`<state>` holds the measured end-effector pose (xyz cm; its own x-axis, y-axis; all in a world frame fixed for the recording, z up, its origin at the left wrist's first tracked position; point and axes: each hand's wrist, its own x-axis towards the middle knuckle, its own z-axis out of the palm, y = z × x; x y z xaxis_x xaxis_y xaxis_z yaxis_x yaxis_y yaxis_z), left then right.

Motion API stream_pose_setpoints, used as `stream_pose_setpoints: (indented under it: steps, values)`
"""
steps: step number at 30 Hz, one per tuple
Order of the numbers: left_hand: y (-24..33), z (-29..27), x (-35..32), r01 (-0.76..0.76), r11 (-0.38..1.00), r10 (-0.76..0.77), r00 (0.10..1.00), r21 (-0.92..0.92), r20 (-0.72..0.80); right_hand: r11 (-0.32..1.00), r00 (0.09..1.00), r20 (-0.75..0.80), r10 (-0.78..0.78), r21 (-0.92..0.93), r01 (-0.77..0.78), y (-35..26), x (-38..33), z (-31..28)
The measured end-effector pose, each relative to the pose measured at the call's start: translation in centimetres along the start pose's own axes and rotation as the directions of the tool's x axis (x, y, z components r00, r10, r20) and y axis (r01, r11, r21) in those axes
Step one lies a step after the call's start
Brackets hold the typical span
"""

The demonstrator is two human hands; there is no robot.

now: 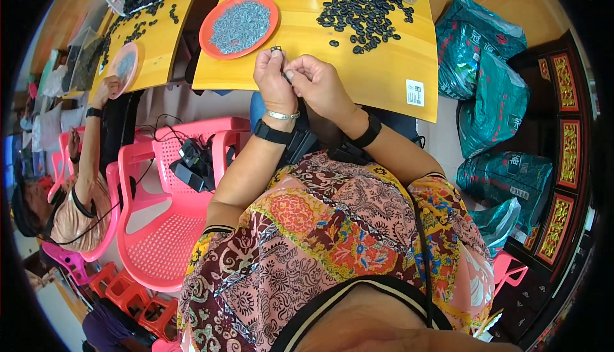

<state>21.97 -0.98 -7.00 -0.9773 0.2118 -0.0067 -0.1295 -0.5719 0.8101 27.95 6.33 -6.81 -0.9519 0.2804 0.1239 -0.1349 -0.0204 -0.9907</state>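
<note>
Both hands meet above the near edge of the yellow table [377, 77]. Left hand [274, 77] pinches a small black ring [276, 49]; right hand [316, 83] is closed on a tiny part, apparently metal. Ring: light, rigid; grip by rim.
</note>
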Motion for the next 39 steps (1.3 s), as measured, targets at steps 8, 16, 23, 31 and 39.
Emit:
stream_pose_setpoints:
  steps: [8,16,23,31,39]
  values:
    - [1.5,-0.6,-0.3,-0.270,0.865,0.219,0.962,0.423,0.166,0.963,0.950,0.244,0.196,0.133,-0.233,-1.7,0.0,-2.2]
    - [1.4,-1.5,-1.0,-0.362,0.470,0.180,0.932,0.805,0.314,0.967,0.936,0.257,0.240,0.024,-0.254,-1.1,-0.5,-2.2]
    - [1.3,-1.8,-0.5,-0.398,0.271,0.156,0.917,0.876,0.368,0.982,0.949,0.253,0.187,-0.086,-0.171,-1.3,-0.5,-2.3]
    - [0.8,-2.2,-0.1,-0.340,0.503,0.107,0.937,0.795,0.333,0.987,0.956,0.246,0.158,-0.069,-0.146,-0.2,-0.4,-2.2]
    - [0.3,-1.9,0.4,-0.139,0.765,-0.037,0.965,0.629,0.258,0.989,0.969,0.215,0.124,-0.107,-0.103,0.4,0.1,-2.4]
